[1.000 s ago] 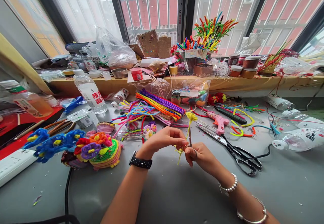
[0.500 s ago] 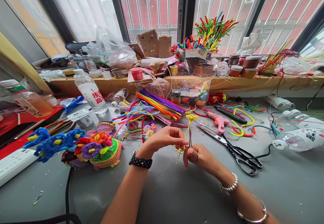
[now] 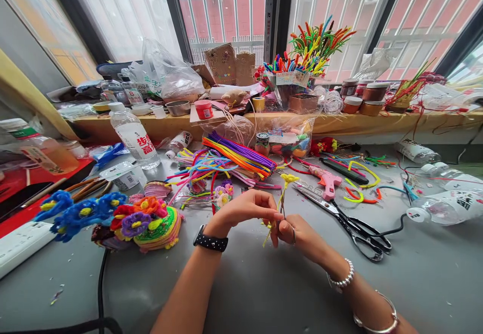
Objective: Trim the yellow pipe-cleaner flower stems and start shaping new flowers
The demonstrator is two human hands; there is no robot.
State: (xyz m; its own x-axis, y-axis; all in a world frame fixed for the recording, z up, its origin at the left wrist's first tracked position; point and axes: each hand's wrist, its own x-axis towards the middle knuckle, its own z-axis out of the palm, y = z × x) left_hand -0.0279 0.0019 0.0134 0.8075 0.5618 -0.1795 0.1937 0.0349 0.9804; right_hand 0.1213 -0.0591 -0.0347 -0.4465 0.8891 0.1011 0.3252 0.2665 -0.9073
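Near the middle of the table, my left hand [image 3: 251, 211] pinches the thin stem of a yellow pipe-cleaner flower [image 3: 290, 178], whose head points up and away from me. My right hand [image 3: 292, 229] grips a small pair of scissors [image 3: 283, 204] with the blades upward, close against the yellow stem. The scissors' handles are mostly hidden in my fingers. Yellow ends of the stem hang below my hands. A heap of coloured pipe cleaners [image 3: 241, 155] lies just beyond, and pipe-cleaner flowers [image 3: 139, 221] in blue, red, orange and purple lie to the left.
Large black-handled scissors [image 3: 354, 228] and a pink glue gun [image 3: 327, 180] lie to the right. Plastic bottles [image 3: 449, 205] lie at the far right; another bottle [image 3: 136, 138] stands at left. A power strip [image 3: 22, 246] is at the left edge. The cluttered ledge [image 3: 169, 125] runs behind.
The yellow flower's head has tipped slightly right and lower. The scissor blades have shifted a little against the stem; both hands stay nearly in place.
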